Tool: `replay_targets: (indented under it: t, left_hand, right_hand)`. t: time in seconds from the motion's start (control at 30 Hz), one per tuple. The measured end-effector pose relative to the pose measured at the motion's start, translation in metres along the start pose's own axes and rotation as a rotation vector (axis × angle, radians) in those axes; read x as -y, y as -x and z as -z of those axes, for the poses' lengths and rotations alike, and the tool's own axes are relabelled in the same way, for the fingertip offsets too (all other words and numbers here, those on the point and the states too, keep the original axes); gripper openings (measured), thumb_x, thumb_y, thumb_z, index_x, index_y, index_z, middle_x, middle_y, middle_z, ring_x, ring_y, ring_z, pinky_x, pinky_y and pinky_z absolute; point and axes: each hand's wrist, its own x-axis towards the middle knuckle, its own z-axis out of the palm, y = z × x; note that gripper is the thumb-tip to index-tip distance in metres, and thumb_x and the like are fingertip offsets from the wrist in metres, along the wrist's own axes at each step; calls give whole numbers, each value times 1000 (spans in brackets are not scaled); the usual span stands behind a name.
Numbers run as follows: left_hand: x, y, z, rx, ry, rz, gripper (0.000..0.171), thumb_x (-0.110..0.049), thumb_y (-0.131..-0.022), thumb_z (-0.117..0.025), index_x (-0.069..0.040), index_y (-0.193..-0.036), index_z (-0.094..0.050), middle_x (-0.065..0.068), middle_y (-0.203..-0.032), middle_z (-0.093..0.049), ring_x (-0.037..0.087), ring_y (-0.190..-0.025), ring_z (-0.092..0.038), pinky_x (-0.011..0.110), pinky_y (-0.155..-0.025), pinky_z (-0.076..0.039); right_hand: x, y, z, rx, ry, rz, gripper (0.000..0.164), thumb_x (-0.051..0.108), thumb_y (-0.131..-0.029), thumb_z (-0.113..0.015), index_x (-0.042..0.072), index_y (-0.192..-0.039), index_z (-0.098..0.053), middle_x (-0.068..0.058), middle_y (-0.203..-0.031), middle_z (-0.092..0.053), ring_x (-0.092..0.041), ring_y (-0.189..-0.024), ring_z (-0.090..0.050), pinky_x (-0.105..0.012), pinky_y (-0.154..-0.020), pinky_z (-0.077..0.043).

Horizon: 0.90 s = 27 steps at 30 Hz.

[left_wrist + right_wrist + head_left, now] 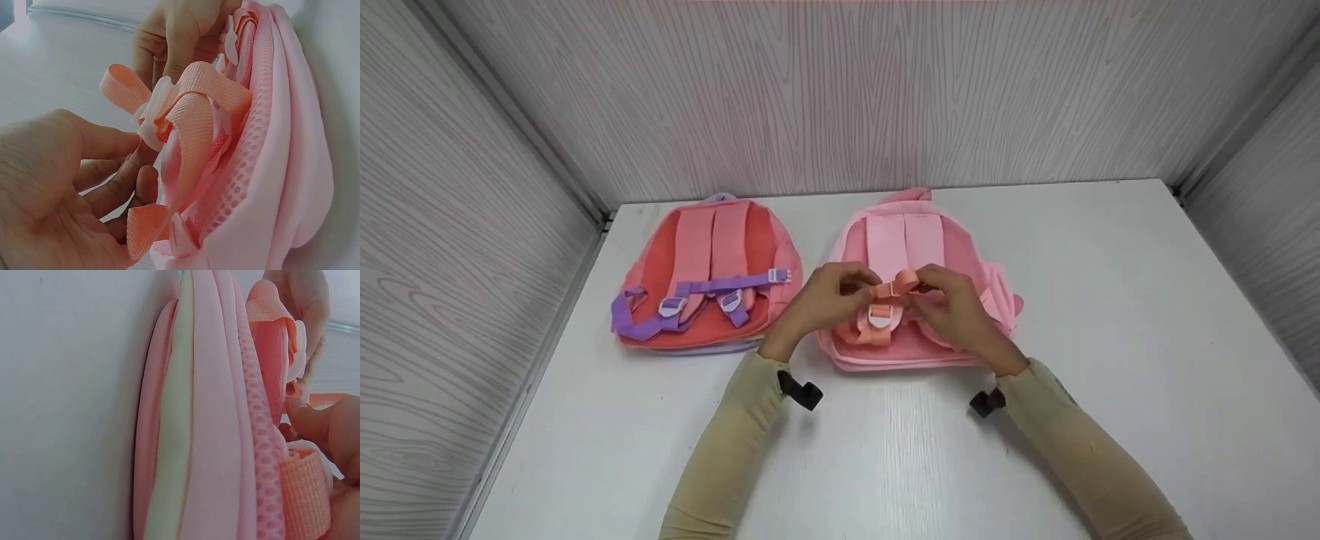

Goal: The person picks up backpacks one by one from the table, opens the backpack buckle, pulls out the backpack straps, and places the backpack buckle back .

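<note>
A light pink backpack (851,358) lies on the table with its straps and mesh back panel (239,180) facing up. Above it, my left hand (829,296) pinches an orange webbing strap (191,129) beside a whitish plastic buckle (151,122). My right hand (958,313) holds the same webbing from the other side, near the loop (908,280) standing up between the hands. Lower on the bag, a white strap adjuster (879,316) carries more orange webbing. The right fingertips are partly hidden in the right wrist view.
To the left lies a coral-red backpack (660,232) with purple straps (731,283) and white buckles. Both bags rest on a white table (1117,322). Wood-grain panels (840,97) stand behind and at the sides.
</note>
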Motion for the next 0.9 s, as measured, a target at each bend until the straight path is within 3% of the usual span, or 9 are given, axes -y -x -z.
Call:
replay_targets:
  t: [0.4, 0.67, 0.9]
  left_hand:
    - [2, -1, -2, -26, 4, -5, 19, -13, -102, -66, -6, -117, -76, 9, -108, -75, 19, -97, -67, 34, -91, -57]
    - [1, -3, -4, -36, 4, -35, 17, -10, -101, -65, -6, -113, -77, 8, -103, -75, 17, -93, -67, 31, -87, -56]
    - [-1, -4, -6, -39, 9, -7, 17, -15, -103, -67, -9, -115, -77, 6, -105, -75, 17, -96, -66, 32, -89, -56]
  right_hand:
    - [1, -1, 0, -1, -4, -18, 19, -7, -96, -73, 4, -111, -78, -8, -104, -76, -24, -101, -71, -50, -99, -60]
    - [0, -1, -1, -8, -34, 22, 17, -8, -96, -72, 3, -108, -77, -9, -101, -76, -25, -97, -71, -53, -95, -61]
    - [1, 0, -1, 6, -42, -13, 19, -5, -97, -73, 4, -112, -78, -8, -103, -75, -22, -95, -68, -48, -94, -62]
